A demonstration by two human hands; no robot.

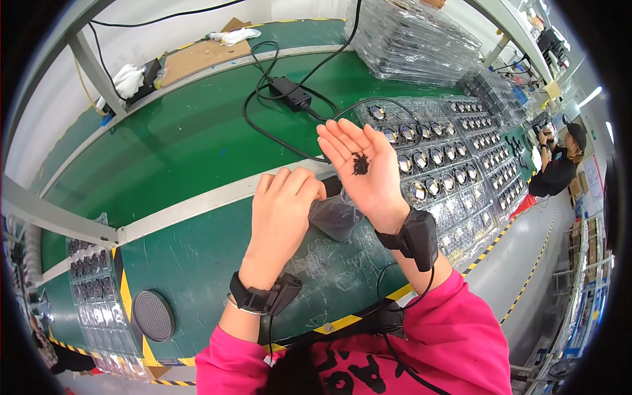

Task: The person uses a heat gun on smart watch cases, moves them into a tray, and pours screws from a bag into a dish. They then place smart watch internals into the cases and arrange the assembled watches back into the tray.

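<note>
My right hand (368,168) is turned palm up with its fingers stretched out and slightly cupped. A small heap of tiny black parts (360,164) rests on its palm; they look like screws but are too small to be sure. Beside it, my left hand (282,207) is closed, back upward, with the fingers curled at the top of a clear plastic bag (337,220). The bag lies on the green bench under and between both hands, and the fingertips at its edge are partly hidden. Each wrist wears a black strapped device.
Clear trays (447,155) of small round cabled parts cover the bench's right side; stacked trays (415,46) stand behind. A black cable with an inline box (289,93) crosses the back. At left are a round black pad (153,315) and more trays (95,283). A co-worker (559,161) stands far right.
</note>
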